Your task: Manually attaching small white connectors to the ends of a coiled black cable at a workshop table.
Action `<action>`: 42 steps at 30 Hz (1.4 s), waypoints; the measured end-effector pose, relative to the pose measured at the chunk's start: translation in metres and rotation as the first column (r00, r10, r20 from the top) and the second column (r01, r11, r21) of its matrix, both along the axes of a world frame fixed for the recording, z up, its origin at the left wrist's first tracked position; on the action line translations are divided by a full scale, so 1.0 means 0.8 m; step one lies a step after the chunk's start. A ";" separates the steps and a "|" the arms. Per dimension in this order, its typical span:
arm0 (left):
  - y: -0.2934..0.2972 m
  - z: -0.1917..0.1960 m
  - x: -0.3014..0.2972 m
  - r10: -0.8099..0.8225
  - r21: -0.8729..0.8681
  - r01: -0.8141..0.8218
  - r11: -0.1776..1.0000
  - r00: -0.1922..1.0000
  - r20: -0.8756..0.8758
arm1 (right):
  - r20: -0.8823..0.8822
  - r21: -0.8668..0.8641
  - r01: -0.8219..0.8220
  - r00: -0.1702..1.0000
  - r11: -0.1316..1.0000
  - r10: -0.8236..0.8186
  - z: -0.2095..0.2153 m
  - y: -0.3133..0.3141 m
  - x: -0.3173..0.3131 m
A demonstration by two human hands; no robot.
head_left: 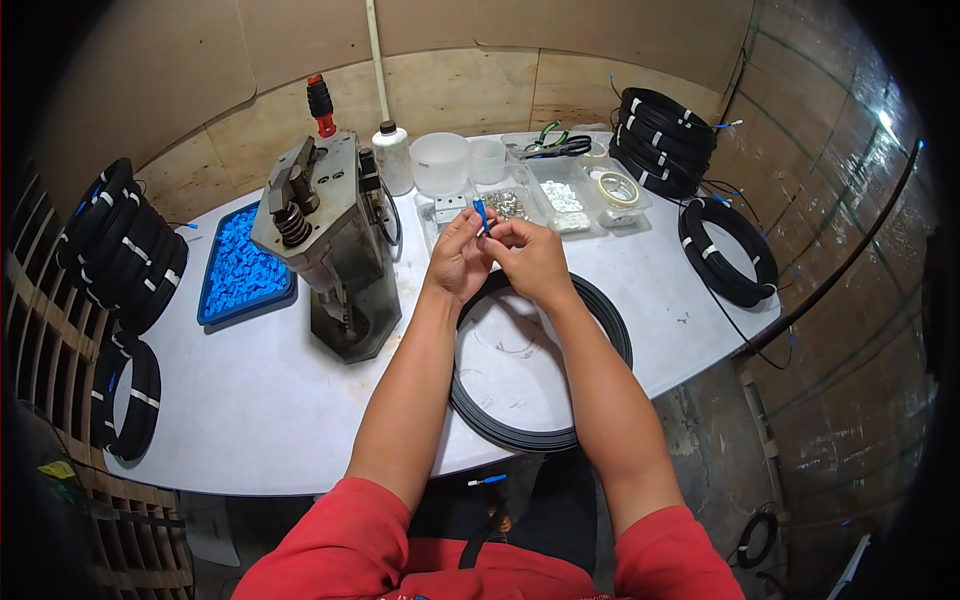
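My left hand [459,250] is closed in a pinch around a slim blue connector [481,212], whose tip sticks up above the fingers. My right hand [532,262] pinches at the connector's lower end, its fingertips meeting the left ones; the fingers hide the exact grip there. Under both wrists lies a coil of black cable [622,335] on the white table. A second connector, blue and white [488,481], hangs just past the table's near edge.
A metal press [345,240] stands left of my arms, beside a blue tray [250,312] of blue pieces. Behind my hands are plastic bins [540,205], a white bottle [394,165] and tubs [441,163]. Black cable coils are stacked at left [125,250] and right [660,145].
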State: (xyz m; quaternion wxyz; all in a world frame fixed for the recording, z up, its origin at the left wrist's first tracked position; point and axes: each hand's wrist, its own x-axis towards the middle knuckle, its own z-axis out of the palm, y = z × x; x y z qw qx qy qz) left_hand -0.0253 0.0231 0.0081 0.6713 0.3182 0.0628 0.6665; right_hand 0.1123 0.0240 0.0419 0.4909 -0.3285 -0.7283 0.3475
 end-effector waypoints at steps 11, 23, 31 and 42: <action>-0.001 0.001 0.004 0.080 0.017 -0.079 0.997 0.995 -0.065 | -0.074 -0.098 0.020 0.997 0.995 -0.028 -0.011 0.007 -0.001; 0.001 0.000 0.001 0.064 0.006 -0.063 0.998 0.994 -0.087 | -0.027 -0.126 -0.031 0.999 0.992 0.028 -0.020 0.017 0.000; -0.002 0.002 0.005 0.107 -0.032 -0.109 0.994 0.993 -0.055 | -0.042 -0.133 -0.053 0.998 0.990 0.047 -0.024 0.020 -0.002; 0.000 -0.001 0.003 0.146 -0.025 -0.148 0.989 0.986 -0.078 | -0.041 -0.144 -0.069 0.997 0.987 0.063 -0.022 0.018 -0.003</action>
